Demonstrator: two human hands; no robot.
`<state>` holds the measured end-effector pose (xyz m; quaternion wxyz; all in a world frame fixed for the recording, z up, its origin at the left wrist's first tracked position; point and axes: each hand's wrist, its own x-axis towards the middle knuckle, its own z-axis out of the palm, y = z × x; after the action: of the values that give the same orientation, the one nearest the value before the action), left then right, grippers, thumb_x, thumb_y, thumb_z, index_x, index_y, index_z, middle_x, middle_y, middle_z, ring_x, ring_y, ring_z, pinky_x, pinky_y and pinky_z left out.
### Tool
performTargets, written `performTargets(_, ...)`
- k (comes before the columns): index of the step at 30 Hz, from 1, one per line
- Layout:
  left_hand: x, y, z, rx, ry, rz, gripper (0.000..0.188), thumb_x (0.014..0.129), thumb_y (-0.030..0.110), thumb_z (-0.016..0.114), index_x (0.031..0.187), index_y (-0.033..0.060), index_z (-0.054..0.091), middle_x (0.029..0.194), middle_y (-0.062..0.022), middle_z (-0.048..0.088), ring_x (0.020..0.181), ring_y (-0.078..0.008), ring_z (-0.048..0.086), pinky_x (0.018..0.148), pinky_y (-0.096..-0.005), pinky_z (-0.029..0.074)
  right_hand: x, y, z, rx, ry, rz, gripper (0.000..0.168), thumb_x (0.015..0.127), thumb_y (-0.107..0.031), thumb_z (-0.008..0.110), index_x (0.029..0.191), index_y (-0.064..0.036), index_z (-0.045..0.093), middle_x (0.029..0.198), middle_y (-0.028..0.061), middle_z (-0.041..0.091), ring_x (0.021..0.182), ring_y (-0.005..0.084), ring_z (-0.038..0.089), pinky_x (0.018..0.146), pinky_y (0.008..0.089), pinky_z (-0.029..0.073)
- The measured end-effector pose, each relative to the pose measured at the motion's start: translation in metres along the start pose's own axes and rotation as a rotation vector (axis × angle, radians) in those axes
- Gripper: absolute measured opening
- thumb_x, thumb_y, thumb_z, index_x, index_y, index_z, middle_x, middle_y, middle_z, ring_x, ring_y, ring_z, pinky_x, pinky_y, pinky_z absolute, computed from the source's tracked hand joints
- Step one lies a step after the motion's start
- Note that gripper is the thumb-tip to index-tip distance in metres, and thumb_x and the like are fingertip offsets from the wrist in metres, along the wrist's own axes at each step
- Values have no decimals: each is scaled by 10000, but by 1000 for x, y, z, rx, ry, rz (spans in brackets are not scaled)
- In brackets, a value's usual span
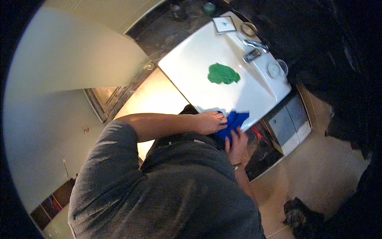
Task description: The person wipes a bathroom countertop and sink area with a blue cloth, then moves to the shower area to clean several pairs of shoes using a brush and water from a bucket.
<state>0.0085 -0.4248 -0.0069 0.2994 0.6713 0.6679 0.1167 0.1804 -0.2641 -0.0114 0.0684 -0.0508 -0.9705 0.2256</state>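
A crumpled blue cloth (237, 119) lies over the near edge of a white washbasin (191, 62), close against my waist. The curled fingers of my left hand (211, 122) grip its left side. My right hand (238, 145), slightly blurred, has its fingers spread and their tips on the cloth's lower right part. A wrinkled green cloth (223, 73) rests by itself in the basin, apart from both hands. Past it, a chrome tap (255, 50) stands on the basin's far right ledge.
A square white dish or box (224, 24) and a round dish (248, 29) sit left of the tap; a white cup (274, 69) sits right of it. Below the basin's right side, a drawer or cabinet (289, 122) shows. A dark shaggy thing (298, 213) is on the tan floor (316, 167).
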Motion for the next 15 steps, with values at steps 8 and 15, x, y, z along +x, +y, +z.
performTargets(8,-96,-26,13,65,299,-190,498,827,167,599,1288,0,510,1406,-200,415,1329,-354,377,1111,-462,309,54,-32,39,222,-304,-287,432,797,-136,680,1205,-57,565,1187,121,564,1044,322,546,865,422,473)
performTargets(15,-171,-100,-15,132,489,-506,535,853,95,551,1367,29,419,1457,-214,350,1351,-380,345,1121,-497,286,170,-124,112,172,-127,-413,228,814,-92,570,1037,-47,585,1025,109,560,925,276,592,757,335,524)
